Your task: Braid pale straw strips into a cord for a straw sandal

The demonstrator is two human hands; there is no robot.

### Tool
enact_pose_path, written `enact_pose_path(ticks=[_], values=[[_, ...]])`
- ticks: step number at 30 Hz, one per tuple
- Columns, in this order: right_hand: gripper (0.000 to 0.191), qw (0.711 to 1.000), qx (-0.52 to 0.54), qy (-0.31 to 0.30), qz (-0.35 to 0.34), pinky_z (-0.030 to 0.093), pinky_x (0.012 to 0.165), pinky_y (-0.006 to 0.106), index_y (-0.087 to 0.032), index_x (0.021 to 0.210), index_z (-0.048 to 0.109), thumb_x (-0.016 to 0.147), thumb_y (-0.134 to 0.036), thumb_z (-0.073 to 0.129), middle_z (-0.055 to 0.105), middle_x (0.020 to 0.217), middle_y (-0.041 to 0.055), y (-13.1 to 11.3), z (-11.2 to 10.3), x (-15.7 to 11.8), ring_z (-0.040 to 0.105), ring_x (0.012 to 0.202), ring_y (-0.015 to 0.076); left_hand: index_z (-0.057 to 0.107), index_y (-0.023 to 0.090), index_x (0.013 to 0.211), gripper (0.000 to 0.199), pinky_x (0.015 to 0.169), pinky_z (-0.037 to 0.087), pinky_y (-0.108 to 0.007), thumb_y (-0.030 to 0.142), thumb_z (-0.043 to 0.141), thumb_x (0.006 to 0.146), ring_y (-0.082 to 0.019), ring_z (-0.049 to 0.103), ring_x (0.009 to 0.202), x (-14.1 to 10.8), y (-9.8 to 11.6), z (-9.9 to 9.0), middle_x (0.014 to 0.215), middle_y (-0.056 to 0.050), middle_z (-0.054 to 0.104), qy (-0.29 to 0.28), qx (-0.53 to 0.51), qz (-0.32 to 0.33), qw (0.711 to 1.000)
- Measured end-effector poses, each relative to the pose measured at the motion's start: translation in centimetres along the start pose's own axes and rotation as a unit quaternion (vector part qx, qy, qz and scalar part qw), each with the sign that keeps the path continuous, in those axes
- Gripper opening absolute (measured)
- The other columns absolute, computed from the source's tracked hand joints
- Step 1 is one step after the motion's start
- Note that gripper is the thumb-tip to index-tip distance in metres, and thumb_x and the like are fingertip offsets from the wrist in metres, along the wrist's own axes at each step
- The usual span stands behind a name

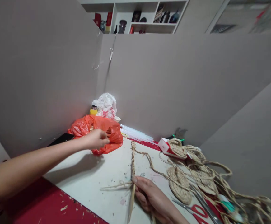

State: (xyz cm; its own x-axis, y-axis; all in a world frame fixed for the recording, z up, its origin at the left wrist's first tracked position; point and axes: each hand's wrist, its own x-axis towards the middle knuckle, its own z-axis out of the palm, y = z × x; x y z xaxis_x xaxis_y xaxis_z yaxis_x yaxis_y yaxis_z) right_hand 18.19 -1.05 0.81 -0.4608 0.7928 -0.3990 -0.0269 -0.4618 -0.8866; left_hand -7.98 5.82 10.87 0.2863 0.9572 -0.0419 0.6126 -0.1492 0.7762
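Observation:
My right hand [147, 194] pinches a straw braid [133, 161] between thumb and fingers at its near end, where loose flat strands stick out to the left and toward me. The finished part of the braid runs away from me across the white board [86, 183], and a thinner cord trails right from its far end. My left hand [99, 139] is at the mouth of an orange-red plastic bag [113, 141], fingers curled together. Whatever those fingers hold, if anything, does not show. Some tan strips are partly visible inside the bag.
Coiled braid discs [179, 185] and tangled cords [219, 177] cover the right side. Red-handled scissors [199, 213] and long metal tongs or shears [205, 205] lie there. Behind are white sticks [137, 133], a white bag [106, 104] and a yellow jar [93, 110]. Grey partitions [161, 77] enclose the table.

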Motion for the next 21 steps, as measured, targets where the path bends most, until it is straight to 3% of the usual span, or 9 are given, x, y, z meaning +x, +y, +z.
enact_pose_path(ticks=[3, 5, 8, 11, 15, 18, 21], values=[[0.039, 1.0, -0.005, -0.007, -0.002, 0.007, 0.032, 0.018, -0.019, 0.065, 0.039, 0.08, -0.05, 0.058, 0.033, 0.039, -0.0106, 0.1, -0.1, 0.2, 0.013, 0.031, 0.002, 0.054, 0.016, 0.062, 0.017, 0.05, 0.027, -0.023, 0.031, 0.053, 0.07, -0.013, 0.048, 0.051, -0.1, -3.1, -4.1, 0.056, 0.0, 0.052, 0.098, 0.124, -0.021, 0.987], [0.04, 1.0, -0.007, -0.007, 0.004, 0.006, 0.032, 0.018, -0.019, 0.064, 0.039, 0.079, -0.052, 0.059, 0.032, 0.039, -0.0106, 0.0, 0.0, 0.2, 0.013, 0.031, 0.002, 0.056, 0.017, 0.063, 0.015, 0.052, 0.026, -0.024, 0.032, 0.056, 0.067, -0.014, 0.047, 0.056, -0.4, -5.4, -5.5, 0.062, -0.002, 0.056, 0.145, 0.226, -0.069, 0.961], [0.043, 1.0, -0.001, -0.011, 0.019, 0.004, 0.032, 0.018, -0.02, 0.063, 0.038, 0.075, -0.054, 0.062, 0.032, 0.038, -0.0108, -0.3, 0.1, 0.2, 0.012, 0.031, 0.0015, 0.058, 0.018, 0.065, 0.016, 0.053, 0.025, -0.025, 0.033, 0.062, 0.059, -0.014, 0.046, 0.058, -0.7, -8.3, -5.7, 0.064, -0.002, 0.056, 0.154, 0.26, -0.129, 0.944], [0.046, 1.0, 0.006, -0.016, 0.017, 0.003, 0.033, 0.017, -0.019, 0.06, 0.037, 0.072, -0.055, 0.063, 0.03, 0.036, -0.011, -0.4, 0.1, 0.4, 0.012, 0.03, 0.0009, 0.053, 0.018, 0.056, 0.017, 0.051, 0.023, -0.025, 0.032, 0.062, 0.058, -0.012, 0.04, 0.052, -0.9, -9.3, -5.0, 0.054, 0.001, 0.047, 0.128, 0.23, -0.123, 0.957], [0.045, 1.0, -0.005, -0.005, 0.0, 0.005, 0.032, 0.018, -0.017, 0.059, 0.046, 0.071, -0.057, 0.063, 0.029, 0.034, -0.0109, -0.1, -0.1, 0.8, 0.014, 0.027, 0.0011, 0.048, 0.018, 0.057, 0.019, 0.05, 0.024, -0.023, 0.033, 0.058, 0.063, -0.009, 0.034, 0.049, -1.5, -7.0, -4.1, 0.051, 0.004, 0.04, 0.041, 0.008, -0.077, 0.996], [0.044, 1.0, -0.021, 0.014, -0.009, 0.007, 0.031, 0.019, -0.012, 0.074, 0.06, 0.073, -0.056, 0.062, 0.03, 0.034, -0.0113, 0.0, -0.2, 0.8, 0.016, 0.027, 0.0018, 0.05, 0.017, 0.063, 0.021, 0.05, 0.028, -0.02, 0.034, 0.062, 0.063, -0.008, 0.036, 0.05, -2.2, -3.9, -2.4, 0.056, 0.005, 0.045, -0.053, -0.189, -0.08, 0.977], [0.044, 0.999, -0.015, 0.027, -0.027, 0.009, 0.032, 0.019, -0.009, 0.082, 0.064, 0.075, -0.052, 0.063, 0.032, 0.035, -0.0113, -0.2, -0.1, 0.6, 0.018, 0.028, 0.0018, 0.049, 0.016, 0.064, 0.026, 0.046, 0.026, -0.018, 0.032, 0.069, 0.057, -0.006, 0.036, 0.047, -2.4, -1.8, 1.3, 0.054, 0.006, 0.044, -0.125, -0.288, -0.095, 0.945]])
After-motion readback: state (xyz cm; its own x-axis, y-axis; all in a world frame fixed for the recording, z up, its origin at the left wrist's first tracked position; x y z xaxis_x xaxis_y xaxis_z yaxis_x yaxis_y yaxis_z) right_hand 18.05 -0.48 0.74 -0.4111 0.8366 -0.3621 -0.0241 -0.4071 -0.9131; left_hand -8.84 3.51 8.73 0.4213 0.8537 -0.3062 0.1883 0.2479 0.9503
